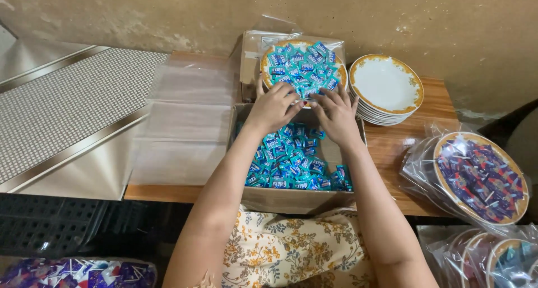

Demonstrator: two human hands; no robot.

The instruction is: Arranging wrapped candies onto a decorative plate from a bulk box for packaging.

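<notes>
Plate heaped with sweets, both hands at its near rim

I see my left hand (273, 107) and right hand (337, 115) at the near rim of the plate (303, 68), fingers spread and half curled on the teal sweets (302, 63) there — nothing clamped that I can make out. The plate sits by the table's (392, 145) far edge, just beyond the open box (291, 198), which is well stocked with the same sweets. I judge this plate about full — the clear bags (188, 120) lie flat at the left edge, empty plates (386, 86) wait stacked, and one bagged plate (481, 176) sits at the right edge.
</notes>
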